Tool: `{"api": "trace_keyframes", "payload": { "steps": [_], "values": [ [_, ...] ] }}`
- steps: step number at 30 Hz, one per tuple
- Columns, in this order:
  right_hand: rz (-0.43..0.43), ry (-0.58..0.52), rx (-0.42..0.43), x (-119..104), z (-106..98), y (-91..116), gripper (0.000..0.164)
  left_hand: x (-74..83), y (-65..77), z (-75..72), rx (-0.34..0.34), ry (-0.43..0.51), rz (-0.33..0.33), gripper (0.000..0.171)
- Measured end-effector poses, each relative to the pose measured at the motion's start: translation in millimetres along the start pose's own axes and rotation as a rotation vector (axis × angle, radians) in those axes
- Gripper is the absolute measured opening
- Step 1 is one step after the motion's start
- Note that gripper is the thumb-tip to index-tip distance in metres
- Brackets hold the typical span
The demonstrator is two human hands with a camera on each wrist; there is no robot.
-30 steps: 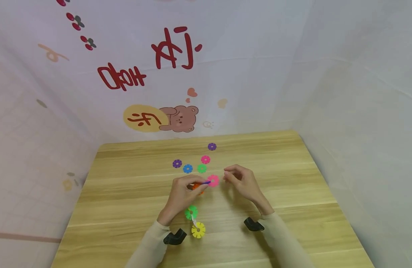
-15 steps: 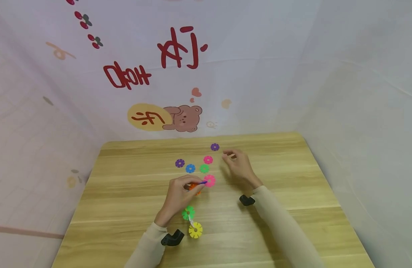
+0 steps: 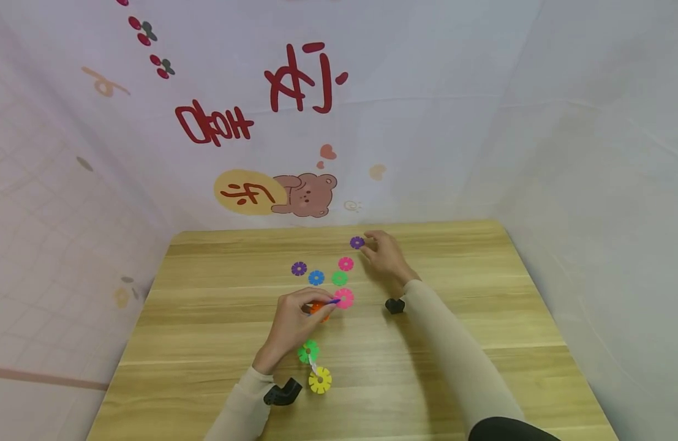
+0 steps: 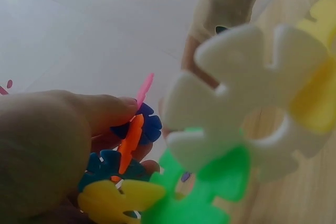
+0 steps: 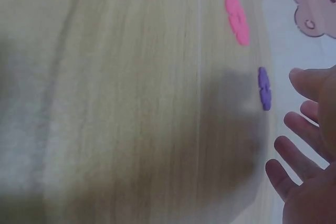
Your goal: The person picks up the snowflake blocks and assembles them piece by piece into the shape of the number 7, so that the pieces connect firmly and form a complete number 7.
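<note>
My left hand pinches a chain of interlocked notched plastic snowflake discs, with thumb and fingers at a dark blue disc. A pink disc stands at the chain's far end. An orange disc, a teal one, a green one, a white one and yellow ones follow towards the wrist. My right hand reaches over the back of the table, fingers parted, fingertips right at a loose purple disc lying flat. Nothing is held in that hand.
Loose discs lie flat on the wooden table: a pink one, a green one, a blue one and a second purple one. White printed cloth walls stand behind and at both sides of the table.
My right hand has moved forward from beside the chain to the far purple disc, its fingers spreading. The left hand keeps its pinch on the chain, almost still.
</note>
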State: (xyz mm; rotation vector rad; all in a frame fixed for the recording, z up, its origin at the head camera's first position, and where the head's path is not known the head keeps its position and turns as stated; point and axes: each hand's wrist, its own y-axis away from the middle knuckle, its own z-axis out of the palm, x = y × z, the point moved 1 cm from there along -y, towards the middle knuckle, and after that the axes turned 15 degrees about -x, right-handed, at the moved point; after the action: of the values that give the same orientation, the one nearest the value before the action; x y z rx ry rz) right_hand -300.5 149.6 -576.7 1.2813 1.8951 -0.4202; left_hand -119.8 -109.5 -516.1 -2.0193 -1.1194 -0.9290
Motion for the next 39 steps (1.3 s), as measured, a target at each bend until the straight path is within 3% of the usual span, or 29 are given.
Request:
{"api": "trace_keyframes", "payload": {
  "steps": [6, 10, 11, 15, 25, 32, 39],
  "values": [
    [-0.066, 0.110, -0.037, 10, 6, -14, 0.053, -2.0, 1.2, -1.8, 0.001, -0.002, 0.004, 0.007],
    [-0.087, 0.226, -0.045, 9, 11, -17, 0.045, -1.9, 1.6, -3.6, 0.005, -0.005, 0.011, 0.008],
    [-0.064, 0.249, -0.047, -1, 12, -13, 0.043, -1.6, 1.6, -4.0, 0.007, -0.005, 0.014, 0.009],
    [-0.071, 0.303, -0.002, 3, 17, -15, 0.037, -0.6, 1.3, -4.6, 0.009, -0.004, 0.020, 0.012],
    [-0.089, 0.229, 0.111, 14, 21, -17, 0.024, -1.7, 0.8, -3.4, 0.012, 0.000, 0.025, 0.015],
    [-0.049, 0.138, 0.072, 17, 21, -15, 0.035, -1.2, 0.3, -4.2, 0.005, 0.010, 0.014, 0.013],
    [-0.086, 0.006, 0.051, 22, 19, -1, 0.037, -3.6, -1.1, -4.3, 0.012, 0.004, 0.029, 0.008]
  ]
}}
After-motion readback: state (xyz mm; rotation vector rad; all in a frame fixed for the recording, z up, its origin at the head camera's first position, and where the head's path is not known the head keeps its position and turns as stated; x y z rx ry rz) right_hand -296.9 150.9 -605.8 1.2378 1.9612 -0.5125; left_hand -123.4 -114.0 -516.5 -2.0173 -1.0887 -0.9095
